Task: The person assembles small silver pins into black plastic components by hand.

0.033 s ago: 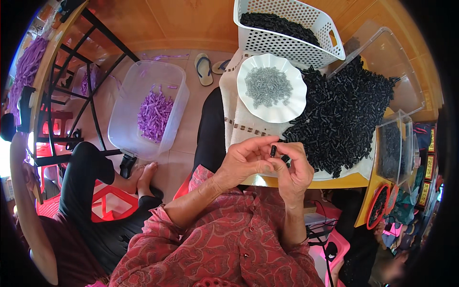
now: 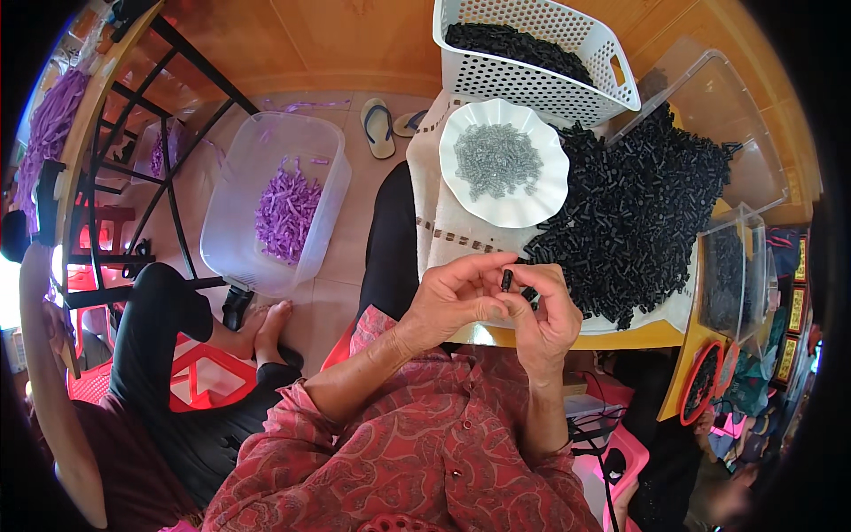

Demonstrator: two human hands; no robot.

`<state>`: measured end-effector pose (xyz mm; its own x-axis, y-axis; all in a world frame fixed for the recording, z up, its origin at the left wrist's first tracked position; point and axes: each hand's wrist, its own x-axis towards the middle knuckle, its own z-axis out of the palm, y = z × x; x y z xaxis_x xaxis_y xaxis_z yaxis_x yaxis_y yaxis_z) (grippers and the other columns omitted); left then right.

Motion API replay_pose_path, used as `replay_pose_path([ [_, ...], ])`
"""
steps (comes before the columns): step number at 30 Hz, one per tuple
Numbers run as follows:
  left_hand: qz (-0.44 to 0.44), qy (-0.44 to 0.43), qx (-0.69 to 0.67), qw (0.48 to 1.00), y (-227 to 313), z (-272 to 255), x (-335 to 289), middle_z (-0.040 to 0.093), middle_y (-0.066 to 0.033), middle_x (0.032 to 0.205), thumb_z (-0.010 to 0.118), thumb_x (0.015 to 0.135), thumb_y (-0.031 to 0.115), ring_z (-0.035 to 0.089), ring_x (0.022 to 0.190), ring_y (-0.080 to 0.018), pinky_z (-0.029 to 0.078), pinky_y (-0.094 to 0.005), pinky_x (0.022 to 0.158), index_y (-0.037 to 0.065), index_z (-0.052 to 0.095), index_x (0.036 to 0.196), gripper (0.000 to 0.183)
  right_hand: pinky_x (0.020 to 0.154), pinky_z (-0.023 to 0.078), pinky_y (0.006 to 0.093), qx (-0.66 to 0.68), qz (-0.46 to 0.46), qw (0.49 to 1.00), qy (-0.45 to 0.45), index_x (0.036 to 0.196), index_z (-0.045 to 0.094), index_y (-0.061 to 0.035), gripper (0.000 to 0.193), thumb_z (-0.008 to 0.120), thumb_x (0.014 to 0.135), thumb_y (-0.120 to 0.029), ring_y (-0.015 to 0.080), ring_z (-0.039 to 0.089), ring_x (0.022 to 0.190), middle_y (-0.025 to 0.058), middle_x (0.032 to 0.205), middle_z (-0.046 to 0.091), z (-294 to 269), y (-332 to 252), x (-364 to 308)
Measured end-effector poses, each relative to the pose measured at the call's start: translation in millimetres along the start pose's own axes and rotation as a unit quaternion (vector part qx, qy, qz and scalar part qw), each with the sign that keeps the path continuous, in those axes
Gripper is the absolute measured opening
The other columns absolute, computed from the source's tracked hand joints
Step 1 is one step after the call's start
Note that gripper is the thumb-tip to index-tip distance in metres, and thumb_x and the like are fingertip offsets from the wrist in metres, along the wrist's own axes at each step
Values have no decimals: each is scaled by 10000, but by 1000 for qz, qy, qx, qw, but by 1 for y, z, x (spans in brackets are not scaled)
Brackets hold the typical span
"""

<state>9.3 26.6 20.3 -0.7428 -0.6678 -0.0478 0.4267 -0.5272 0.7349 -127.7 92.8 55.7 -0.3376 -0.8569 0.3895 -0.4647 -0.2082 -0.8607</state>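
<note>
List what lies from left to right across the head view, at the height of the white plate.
Purple pieces on the shelf → clear tub with purple pieces → sandal → white scalloped plate of grey pieces → heap of black pieces → clear lid.

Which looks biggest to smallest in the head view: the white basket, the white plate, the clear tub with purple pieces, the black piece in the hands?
1. Clear tub and white basket: look about alike; the tub sits lower on the floor, so unsure.
2. White plate.
3. Black piece, pinched between both hands.
</note>
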Motion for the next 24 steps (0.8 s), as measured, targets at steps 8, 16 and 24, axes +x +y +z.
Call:
replay_pose_path([
  [8, 10, -2, 35, 999, -3, -1, -3, 588, -13, 976, 690, 822, -26, 561, 915, -73, 486, -217, 829, 25, 518, 1313, 523, 655, 490, 275, -2, 0, 1000, 7, 961, 637, 9, 290, 749, 698, 54, 193, 597, 747, 90, 847, 654, 1, 0, -3],
  [16, 9, -6, 18, 1000, -3, -2, -3, 588, -11, 974, 690, 828, -13, 561, 907, -71, 487, -220, 835, 12, 516, 1308, 510, 649, 497, 284, -12, -37, 999, 12, 934, 634, 3, 245, 758, 723, 19, 206, 606, 750, 90, 836, 662, 1, -2, -2],
  [24, 24, -23, -13, 999, 2, 1, 0, 577, -21, 1026, 663, 851, -24, 561, 957, -85, 485, -241, 866, 21, 483, 1343, 526, 671, 500, 293, -21, 3, 1000, 9, 991, 645, -5, 291, 740, 721, 47, 211, 604, 786, 95, 906, 670, 1, -6, 2],
])
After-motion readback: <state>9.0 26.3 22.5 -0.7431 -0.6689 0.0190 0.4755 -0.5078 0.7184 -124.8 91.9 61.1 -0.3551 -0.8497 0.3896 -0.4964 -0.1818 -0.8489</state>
